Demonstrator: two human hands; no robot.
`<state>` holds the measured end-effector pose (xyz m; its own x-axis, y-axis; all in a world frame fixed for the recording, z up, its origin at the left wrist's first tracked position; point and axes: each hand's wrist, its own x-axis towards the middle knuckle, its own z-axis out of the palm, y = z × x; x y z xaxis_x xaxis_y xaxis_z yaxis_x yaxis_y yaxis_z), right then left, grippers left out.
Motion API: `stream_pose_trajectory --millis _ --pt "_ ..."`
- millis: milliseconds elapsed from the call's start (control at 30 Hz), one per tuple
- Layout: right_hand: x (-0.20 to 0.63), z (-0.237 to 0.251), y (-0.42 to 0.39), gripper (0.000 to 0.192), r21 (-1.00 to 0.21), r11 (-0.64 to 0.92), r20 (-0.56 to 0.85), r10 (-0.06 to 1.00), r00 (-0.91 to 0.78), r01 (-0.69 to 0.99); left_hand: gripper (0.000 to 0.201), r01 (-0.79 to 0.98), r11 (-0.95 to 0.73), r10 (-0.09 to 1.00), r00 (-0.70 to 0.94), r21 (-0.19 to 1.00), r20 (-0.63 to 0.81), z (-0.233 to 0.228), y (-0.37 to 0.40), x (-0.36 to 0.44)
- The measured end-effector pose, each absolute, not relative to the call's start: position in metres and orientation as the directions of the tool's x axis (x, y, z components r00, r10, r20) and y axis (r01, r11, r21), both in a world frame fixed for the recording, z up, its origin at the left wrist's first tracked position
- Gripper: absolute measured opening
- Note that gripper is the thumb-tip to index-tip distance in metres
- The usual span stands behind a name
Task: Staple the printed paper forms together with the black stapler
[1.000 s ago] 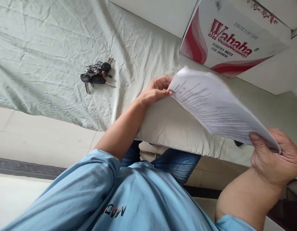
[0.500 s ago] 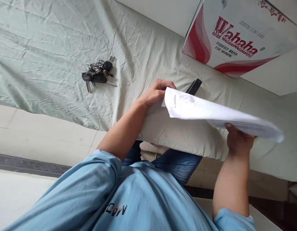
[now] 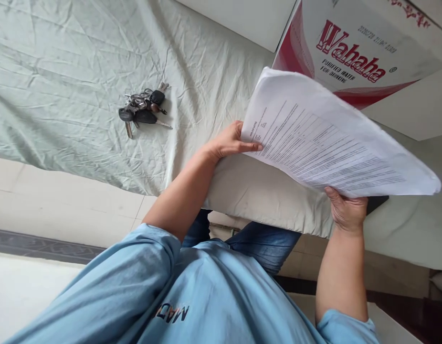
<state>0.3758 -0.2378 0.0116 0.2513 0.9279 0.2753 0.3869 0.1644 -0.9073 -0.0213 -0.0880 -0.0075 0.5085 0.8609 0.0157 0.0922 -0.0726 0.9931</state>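
Observation:
Between my two hands I hold a stack of printed paper sheets (image 3: 328,138), tilted so that its text side shows to me. My left hand (image 3: 231,141) grips the left edge, thumb on top of the print and the other fingers hidden behind. On the lower right edge, my right hand (image 3: 346,210) pinches the paper with its thumb in front, its fingers mostly out of sight beneath. Part of a dark flat object (image 3: 377,203) shows under the paper beside my right hand; its kind is unclear.
A bunch of keys (image 3: 144,109) lies to the left on the pale green cloth (image 3: 81,62) over the table. Behind the paper stands a red and white Wahaha water carton (image 3: 350,57). The table's front edge is close to my body.
The paper has turned from nearly edge-on to facing me, its far edge rising in front of the carton. My left thumb now lies over it. The black object behind it is now covered.

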Motion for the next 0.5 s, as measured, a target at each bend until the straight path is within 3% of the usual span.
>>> stream_pose_trajectory --millis 133,233,300,367,433,500 --pt "0.365 0.009 -0.239 0.045 -0.92 0.07 0.196 0.934 0.299 0.385 0.048 0.163 -0.096 0.878 0.479 0.982 0.007 -0.013 -0.085 -0.017" --pt "0.351 0.004 -0.256 0.045 -0.938 -0.009 0.145 0.898 0.416 0.345 0.061 0.076 -0.09 0.898 0.438 0.993 0.048 -0.013 -0.084 -0.014" --pt "0.339 -0.001 -0.278 0.049 -0.965 -0.113 0.012 0.883 0.469 0.238 0.069 0.026 -0.086 0.92 0.385 0.996 0.069 -0.01 -0.084 -0.014" --pt "0.33 -0.005 -0.308 0.055 -0.958 -0.261 -0.192 0.889 0.415 0.116 0.076 0.011 -0.083 0.937 0.343 0.996 0.075 -0.007 -0.085 -0.014" --pt "0.329 -0.008 -0.337 0.054 -0.917 -0.386 -0.344 0.893 0.29 0.103 0.079 -0.009 -0.078 0.937 0.341 0.997 0.076 -0.004 -0.085 -0.015" --pt "0.338 -0.005 -0.358 0.055 -0.889 -0.451 -0.43 0.88 0.2 0.075 0.079 -0.054 -0.053 0.917 0.392 0.997 0.07 0.0 -0.087 -0.017"
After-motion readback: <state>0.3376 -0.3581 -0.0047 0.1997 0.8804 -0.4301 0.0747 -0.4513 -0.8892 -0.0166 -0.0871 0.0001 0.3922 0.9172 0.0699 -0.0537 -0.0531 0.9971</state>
